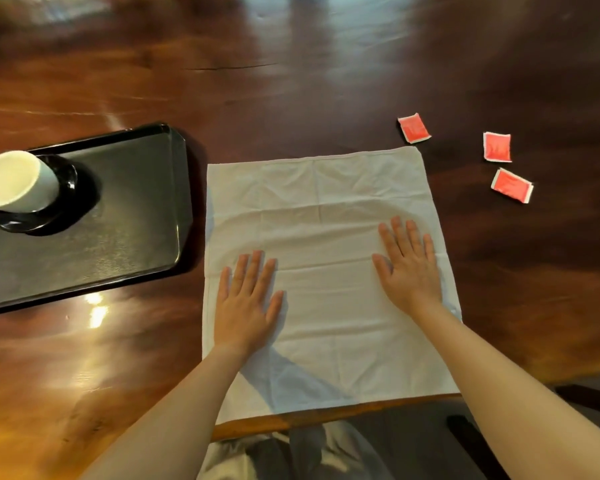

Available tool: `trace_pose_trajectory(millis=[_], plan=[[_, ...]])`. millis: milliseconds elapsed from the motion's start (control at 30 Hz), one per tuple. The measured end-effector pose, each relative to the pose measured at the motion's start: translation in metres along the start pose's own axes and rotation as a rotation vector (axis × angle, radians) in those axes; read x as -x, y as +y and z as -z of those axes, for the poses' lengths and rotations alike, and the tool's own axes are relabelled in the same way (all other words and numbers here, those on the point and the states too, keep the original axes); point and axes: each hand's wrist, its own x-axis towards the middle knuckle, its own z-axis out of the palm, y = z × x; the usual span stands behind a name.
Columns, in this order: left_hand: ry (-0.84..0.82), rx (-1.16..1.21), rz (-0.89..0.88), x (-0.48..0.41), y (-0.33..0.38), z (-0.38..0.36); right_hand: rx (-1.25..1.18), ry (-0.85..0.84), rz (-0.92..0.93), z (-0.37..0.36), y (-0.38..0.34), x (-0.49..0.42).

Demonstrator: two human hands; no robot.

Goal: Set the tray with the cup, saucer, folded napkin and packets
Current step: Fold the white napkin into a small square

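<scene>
— Where do our hands lie?
— Our left hand [246, 299] and right hand [407, 268] press flat, fingers spread, gripping nothing, on the unfolded white cloth napkin [321, 209] spread over the dark polished wooden table [291, 81].
— And the rest?
— The white ceramic cup [16, 181] sits on its black glossy saucer [32, 216] in the black lacquered rectangular tray [132, 216] left of the napkin; three red square packets [497, 147] lie apart, far right.

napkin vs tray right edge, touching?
Apart. The head view shows a strip of bare wooden table running between the white napkin and the right rim of the black tray, along the whole near side.
</scene>
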Motion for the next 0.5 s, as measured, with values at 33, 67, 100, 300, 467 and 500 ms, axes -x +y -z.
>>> trace_pose_trajectory(millis=[33, 67, 100, 300, 467, 500], plan=[[0.007, -0.002, -0.001, 0.0, 0.0, 0.0, -0.003, 0.003, -0.002, 0.0, 0.002, 0.0], [0.01, -0.006, -0.001, 0.0, 0.0, -0.001, -0.005, 0.006, -0.001, 0.0, 0.002, -0.001], [0.012, -0.005, -0.003, 0.001, 0.0, -0.001, -0.003, 0.005, 0.002, 0.0, 0.002, -0.001], [-0.015, -0.006, -0.027, 0.001, -0.003, -0.003, 0.012, -0.029, 0.004, 0.003, 0.001, -0.001], [-0.142, -0.033, -0.519, 0.07, -0.001, -0.009, 0.016, -0.045, 0.002, 0.004, 0.0, 0.001], [-0.173, -0.042, -0.584, 0.089, -0.002, -0.009, 0.019, -0.046, 0.002, 0.005, -0.001, 0.0]])
